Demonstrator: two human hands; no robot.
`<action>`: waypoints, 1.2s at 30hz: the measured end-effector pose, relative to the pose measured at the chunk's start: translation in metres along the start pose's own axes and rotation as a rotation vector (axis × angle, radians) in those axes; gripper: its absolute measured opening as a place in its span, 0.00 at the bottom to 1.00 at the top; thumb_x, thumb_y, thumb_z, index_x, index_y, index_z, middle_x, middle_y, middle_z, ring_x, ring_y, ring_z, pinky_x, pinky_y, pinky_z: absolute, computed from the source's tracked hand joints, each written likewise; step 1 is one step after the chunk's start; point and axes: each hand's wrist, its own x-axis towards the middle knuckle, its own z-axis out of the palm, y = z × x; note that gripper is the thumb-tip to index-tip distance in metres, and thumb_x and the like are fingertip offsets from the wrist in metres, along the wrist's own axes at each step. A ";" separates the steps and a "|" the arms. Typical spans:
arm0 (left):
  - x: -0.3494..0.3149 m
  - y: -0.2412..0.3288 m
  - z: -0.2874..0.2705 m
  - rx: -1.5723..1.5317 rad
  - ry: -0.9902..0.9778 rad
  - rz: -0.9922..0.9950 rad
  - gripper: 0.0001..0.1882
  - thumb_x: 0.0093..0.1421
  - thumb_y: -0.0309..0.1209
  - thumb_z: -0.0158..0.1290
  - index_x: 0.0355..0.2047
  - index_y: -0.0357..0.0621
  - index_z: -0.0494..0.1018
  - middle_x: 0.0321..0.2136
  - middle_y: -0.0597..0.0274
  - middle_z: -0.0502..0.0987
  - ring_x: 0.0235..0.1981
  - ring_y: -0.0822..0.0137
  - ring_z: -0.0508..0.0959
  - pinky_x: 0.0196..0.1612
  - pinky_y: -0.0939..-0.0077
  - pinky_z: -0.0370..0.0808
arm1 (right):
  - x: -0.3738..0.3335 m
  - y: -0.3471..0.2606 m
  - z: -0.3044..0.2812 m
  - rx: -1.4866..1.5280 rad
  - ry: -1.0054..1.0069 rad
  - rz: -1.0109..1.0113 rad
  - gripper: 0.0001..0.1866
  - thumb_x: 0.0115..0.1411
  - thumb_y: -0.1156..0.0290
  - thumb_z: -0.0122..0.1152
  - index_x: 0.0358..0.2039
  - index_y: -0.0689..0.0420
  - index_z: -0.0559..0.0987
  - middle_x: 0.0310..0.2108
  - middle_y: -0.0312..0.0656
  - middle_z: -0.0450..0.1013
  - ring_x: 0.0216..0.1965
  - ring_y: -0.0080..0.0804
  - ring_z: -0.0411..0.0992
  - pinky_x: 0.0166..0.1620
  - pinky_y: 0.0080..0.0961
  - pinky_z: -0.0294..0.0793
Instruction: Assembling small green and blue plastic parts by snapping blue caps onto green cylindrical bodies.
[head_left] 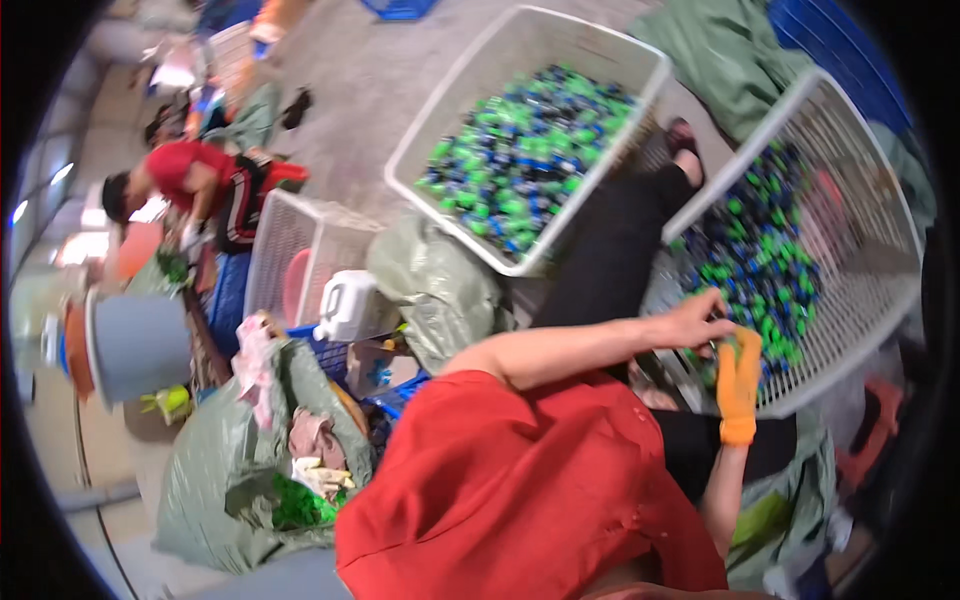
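A grey concrete floor (370, 80) runs under crates and sacks in a crowded work area. The left hand (697, 320), bare, has its fingers curled at the edge of the heap of green and blue caps (755, 260); whether they pinch a cap I cannot tell. Just below, touching it, the right hand (740, 375) in an orange glove has its fingers bent upward, their grip hidden. Both hands work inside the right white mesh crate (860, 220), which is tilted. A second white crate (440, 120) of similar caps sits to the left, beyond a black trouser leg (610, 250). Grey-green sacks (230, 470) lie nearer. Farther left, another person in a red shirt (185, 165) bends over.
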 end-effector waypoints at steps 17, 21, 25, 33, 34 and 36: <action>0.009 0.013 0.010 1.482 -0.228 0.256 0.12 0.52 0.27 0.52 0.34 0.41 0.62 0.18 0.48 0.76 0.19 0.54 0.78 0.23 0.58 0.72 | -0.020 0.024 0.020 0.108 -0.113 0.155 0.19 0.58 0.69 0.57 0.49 0.58 0.68 0.37 0.42 0.71 0.35 0.37 0.70 0.41 0.26 0.70; 0.070 0.003 -0.002 1.438 -0.189 0.391 0.07 0.55 0.26 0.47 0.33 0.41 0.62 0.19 0.49 0.75 0.21 0.55 0.78 0.24 0.56 0.73 | 0.039 0.040 -0.006 0.223 -0.083 0.188 0.19 0.60 0.68 0.55 0.50 0.58 0.68 0.37 0.38 0.71 0.35 0.29 0.70 0.41 0.22 0.70; 0.132 -0.041 -0.018 1.658 0.168 0.474 0.10 0.53 0.27 0.50 0.34 0.41 0.63 0.25 0.50 0.76 0.24 0.56 0.79 0.24 0.59 0.74 | 0.135 0.097 -0.040 0.032 0.153 0.312 0.25 0.55 0.56 0.59 0.50 0.55 0.71 0.41 0.40 0.73 0.33 0.32 0.71 0.40 0.23 0.71; 0.145 -0.041 -0.034 1.212 0.154 0.484 0.16 0.53 0.27 0.56 0.42 0.40 0.68 0.28 0.54 0.76 0.23 0.60 0.78 0.24 0.71 0.74 | 0.260 0.176 -0.016 -0.737 0.379 0.196 0.21 0.49 0.51 0.63 0.36 0.54 0.78 0.37 0.41 0.75 0.37 0.40 0.72 0.42 0.30 0.70; 0.139 -0.032 -0.039 1.213 0.154 0.475 0.16 0.53 0.27 0.56 0.42 0.40 0.68 0.28 0.54 0.76 0.23 0.60 0.78 0.24 0.71 0.74 | 0.257 0.173 -0.015 -0.592 0.410 0.150 0.20 0.50 0.54 0.63 0.36 0.55 0.77 0.37 0.41 0.75 0.36 0.38 0.71 0.42 0.28 0.70; 0.128 -0.007 -0.048 0.458 0.246 0.098 0.16 0.54 0.28 0.58 0.43 0.41 0.69 0.28 0.57 0.75 0.22 0.64 0.77 0.24 0.76 0.73 | 0.239 0.149 -0.022 -0.451 0.432 0.103 0.19 0.50 0.56 0.63 0.36 0.56 0.76 0.37 0.40 0.75 0.36 0.37 0.71 0.41 0.27 0.70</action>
